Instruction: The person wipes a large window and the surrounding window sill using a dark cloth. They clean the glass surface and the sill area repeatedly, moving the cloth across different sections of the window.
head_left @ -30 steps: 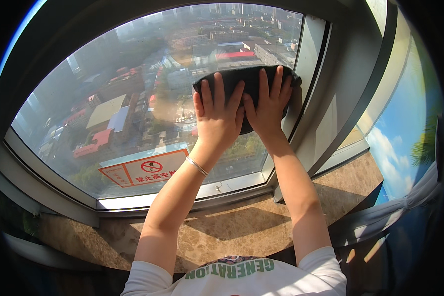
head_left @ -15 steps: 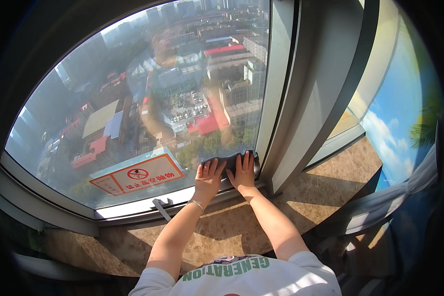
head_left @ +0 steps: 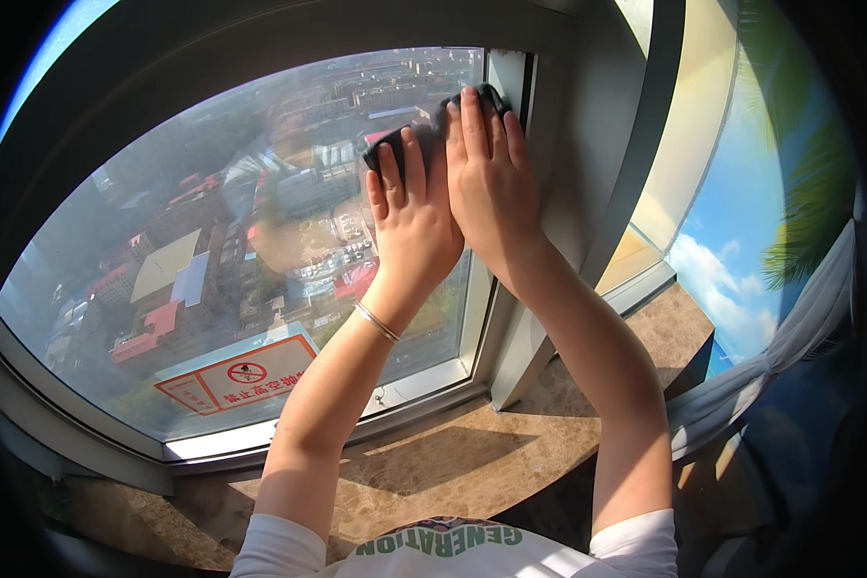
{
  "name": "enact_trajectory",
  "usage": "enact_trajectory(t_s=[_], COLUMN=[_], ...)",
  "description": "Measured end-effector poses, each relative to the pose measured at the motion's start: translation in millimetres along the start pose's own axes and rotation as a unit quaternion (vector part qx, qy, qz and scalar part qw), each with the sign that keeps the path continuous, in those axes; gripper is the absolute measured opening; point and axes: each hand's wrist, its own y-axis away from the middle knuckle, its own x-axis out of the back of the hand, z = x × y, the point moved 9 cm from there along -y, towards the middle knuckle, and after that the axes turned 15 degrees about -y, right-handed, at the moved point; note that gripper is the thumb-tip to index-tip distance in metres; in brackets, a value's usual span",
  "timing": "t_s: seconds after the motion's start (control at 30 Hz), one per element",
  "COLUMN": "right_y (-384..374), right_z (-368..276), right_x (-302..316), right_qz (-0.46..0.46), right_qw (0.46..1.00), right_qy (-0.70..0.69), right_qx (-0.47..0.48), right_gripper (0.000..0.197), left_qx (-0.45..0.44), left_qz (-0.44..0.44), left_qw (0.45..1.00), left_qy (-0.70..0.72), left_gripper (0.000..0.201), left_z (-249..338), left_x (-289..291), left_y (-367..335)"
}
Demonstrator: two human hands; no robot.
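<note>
A dark cloth lies against the upper right part of the window glass, close to the frame. My left hand presses on the cloth's left part, its fingers stretched and somewhat spread. On the right part is my right hand, with straight fingers reaching up over the fabric. Both palms hold the cloth to the pane, the hands nearly touching side by side. My thumbs and much of the cloth are hidden behind the hands. A thin bracelet circles my left wrist.
A red-bordered warning sticker is on the lower glass, partly behind my left forearm. A grey window post rises at the right. Below runs a brown stone sill. A gathered pale curtain hangs by a sky-and-palm picture.
Both hands have slid the cloth up the glass from the bottom right corner to near the top right. My arms are stretched farther, and the view has shifted slightly.
</note>
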Motion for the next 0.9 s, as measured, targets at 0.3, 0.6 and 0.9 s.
enact_trajectory(t_s=[0.3, 0.6, 0.9], right_y=[63, 43, -3], right_z=[1, -5, 17], right_x=[-6, 18, 58], right_qz=[-0.204, -0.166, -0.099], right_qw=[0.956, 0.924, 0.962], right_qy=[0.15, 0.256, 0.142], right_qx=[0.148, 0.229, 0.211], right_gripper=[0.048, 0.046, 0.037], left_qx=[-0.013, -0.039, -0.028], left_qz=[-0.074, -0.077, 0.057], left_qw=[0.992, 0.943, 0.924], left_qy=[0.101, 0.321, 0.376], left_gripper=[0.063, 0.058, 0.057], left_z=[40, 47, 38], left_x=[-28, -17, 17], left_y=[49, 47, -42])
